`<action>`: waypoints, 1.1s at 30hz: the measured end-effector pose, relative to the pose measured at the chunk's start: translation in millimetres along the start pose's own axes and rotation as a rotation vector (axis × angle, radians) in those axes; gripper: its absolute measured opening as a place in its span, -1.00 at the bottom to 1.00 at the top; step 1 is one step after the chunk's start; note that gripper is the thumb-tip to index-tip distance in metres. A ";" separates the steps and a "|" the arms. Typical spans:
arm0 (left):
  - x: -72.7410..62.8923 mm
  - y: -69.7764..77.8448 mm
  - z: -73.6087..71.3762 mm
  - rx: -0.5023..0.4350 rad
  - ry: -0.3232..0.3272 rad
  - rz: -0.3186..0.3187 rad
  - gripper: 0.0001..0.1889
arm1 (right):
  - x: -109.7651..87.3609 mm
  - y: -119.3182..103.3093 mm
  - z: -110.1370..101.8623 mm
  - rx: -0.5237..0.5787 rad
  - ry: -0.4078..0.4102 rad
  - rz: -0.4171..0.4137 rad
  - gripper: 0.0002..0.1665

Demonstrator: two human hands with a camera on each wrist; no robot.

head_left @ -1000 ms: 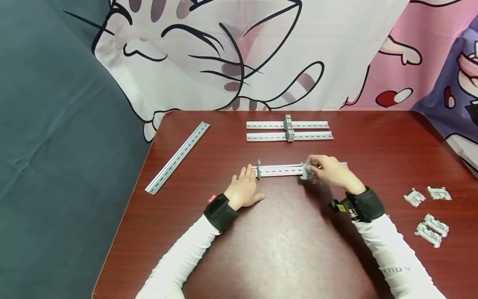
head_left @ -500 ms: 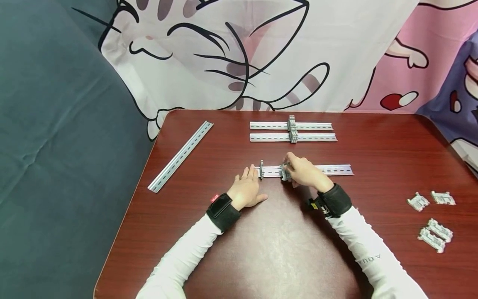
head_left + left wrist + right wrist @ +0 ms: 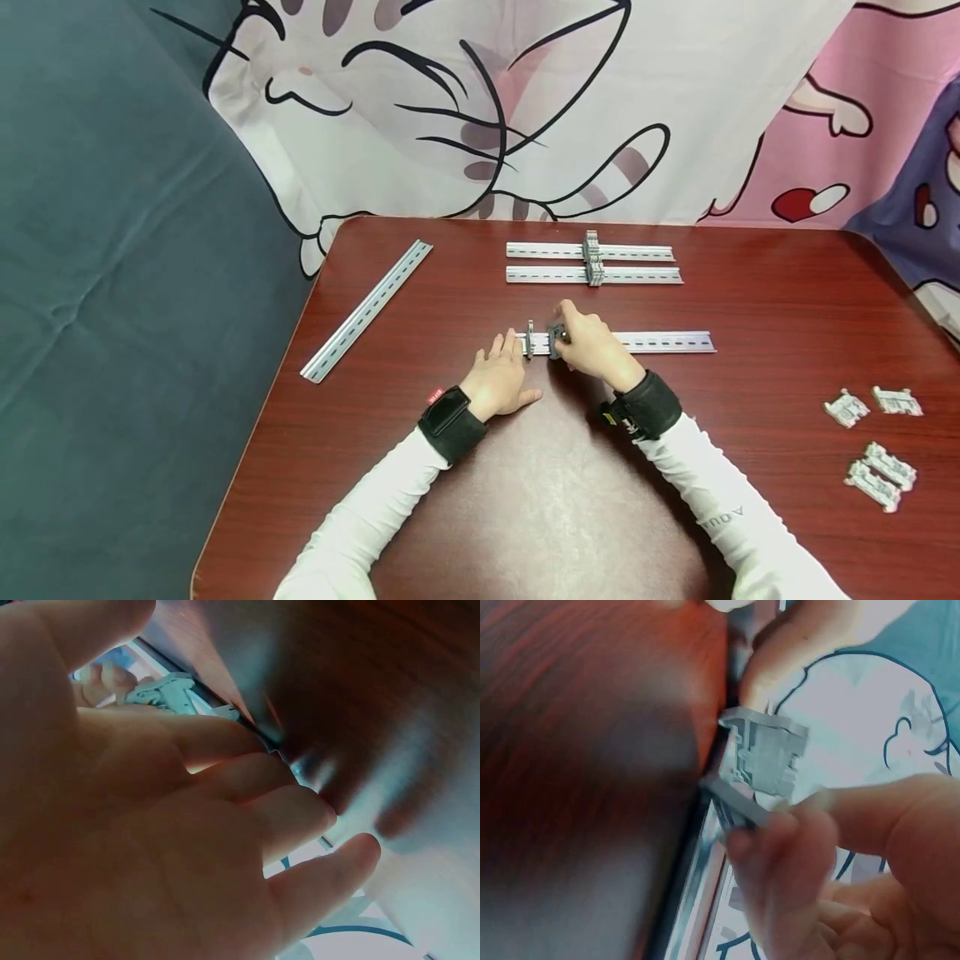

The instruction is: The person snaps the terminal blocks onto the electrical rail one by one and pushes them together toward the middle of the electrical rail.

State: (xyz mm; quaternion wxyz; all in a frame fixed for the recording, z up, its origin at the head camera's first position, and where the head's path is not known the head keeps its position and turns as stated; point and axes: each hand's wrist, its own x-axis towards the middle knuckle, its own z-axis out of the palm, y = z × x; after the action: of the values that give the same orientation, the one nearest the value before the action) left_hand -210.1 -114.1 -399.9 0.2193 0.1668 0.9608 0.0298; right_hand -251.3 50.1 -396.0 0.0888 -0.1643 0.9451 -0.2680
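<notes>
A slotted metal DIN rail (image 3: pixel 667 342) lies crosswise in mid-table. My left hand (image 3: pixel 495 379) rests at its left end with straight fingers, and the fingertips overlap the rail. Just right of them, a thin grey terminal block (image 3: pixel 529 340) stands upright on the rail. My right hand (image 3: pixel 597 346) pinches another grey terminal block (image 3: pixel 555 342) between thumb and fingers, over the rail and a small gap from the first. In the right wrist view, the held block (image 3: pixel 739 804) is partly hidden by fingers, and the standing block (image 3: pixel 769 750) shows its flat side.
Behind, two parallel rails (image 3: pixel 637 275) carry a row of grey blocks (image 3: pixel 592 258). Another rail (image 3: pixel 367 312) lies slanted at the left. Several loose pale blocks (image 3: pixel 873 483) lie at the right. A printed cloth (image 3: pixel 420 167) hangs behind the table (image 3: pixel 420 292).
My right hand has slid left along the rail with its terminal block, from near the right part to close beside the standing block. My left hand has stayed at the rail's left end.
</notes>
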 end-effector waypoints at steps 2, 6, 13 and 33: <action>-0.1 -0.2 0.2 -0.001 0.009 0.005 -0.08 | 1.6 -1.7 3.4 -0.010 0.053 0.007 -0.60; -0.1 1.0 0.7 -0.004 0.007 0.012 -0.07 | 3.3 -5.1 7.6 -0.015 0.118 0.027 -0.67; -0.2 1.5 1.7 0.010 -0.004 -0.001 -0.08 | 9.3 -12.7 10.9 -0.064 0.142 0.003 -0.72; 0.8 2.7 0.1 -0.027 -0.007 -0.014 -0.09 | 18.1 -22.3 13.1 -0.141 0.123 0.018 -0.76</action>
State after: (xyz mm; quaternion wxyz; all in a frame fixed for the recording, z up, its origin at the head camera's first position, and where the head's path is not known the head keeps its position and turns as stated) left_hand -209.9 -111.2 -400.0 0.2250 0.1573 0.9607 0.0408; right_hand -258.9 19.4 -396.5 0.0210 -0.1451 0.9668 -0.2094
